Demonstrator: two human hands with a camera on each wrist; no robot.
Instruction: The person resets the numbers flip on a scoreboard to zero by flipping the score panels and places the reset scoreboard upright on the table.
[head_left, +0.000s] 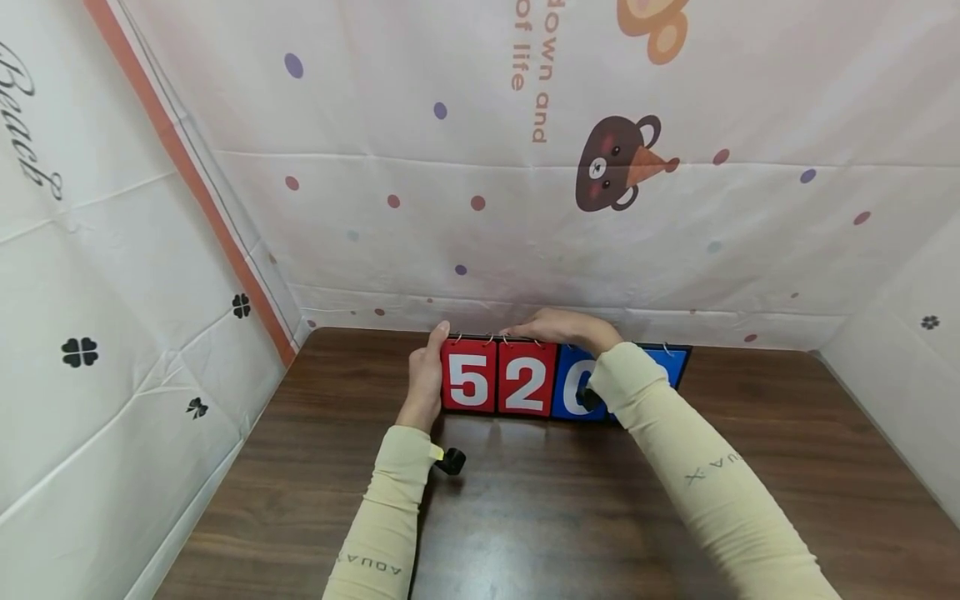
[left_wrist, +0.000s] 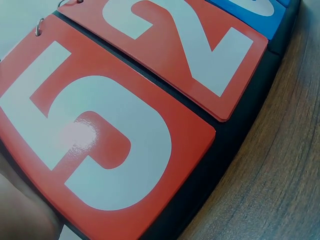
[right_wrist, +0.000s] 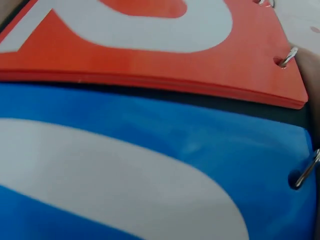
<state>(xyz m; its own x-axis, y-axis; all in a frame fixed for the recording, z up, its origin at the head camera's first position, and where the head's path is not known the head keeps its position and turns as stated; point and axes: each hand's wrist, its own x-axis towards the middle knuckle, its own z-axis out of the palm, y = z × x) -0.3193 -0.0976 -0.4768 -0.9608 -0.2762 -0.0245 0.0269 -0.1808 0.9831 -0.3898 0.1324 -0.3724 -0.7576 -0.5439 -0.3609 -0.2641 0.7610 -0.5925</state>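
Note:
A flip scoreboard (head_left: 527,379) stands at the back of the wooden table, close to the back cloth. Its red cards read 5 (left_wrist: 115,150) and 2 (head_left: 522,385). A blue card (right_wrist: 125,170) beside them appears to show 0. My right wrist and sleeve partly cover the last blue card (head_left: 672,360). My left hand (head_left: 426,375) grips the board's left edge, thumb up by the top corner, other fingers hidden. Along the top edge, by the metal rings (right_wrist: 287,57), lies my right hand (head_left: 562,323); its thumb and the undersides of its fingers are hidden.
The dark wooden table (head_left: 510,517) extends in front of the board and to both sides. A printed cloth (head_left: 375,242) hangs right behind, and further cloth walls (head_left: 127,292) close in the sides. Small black cameras (head_left: 452,461) sit at my wrists.

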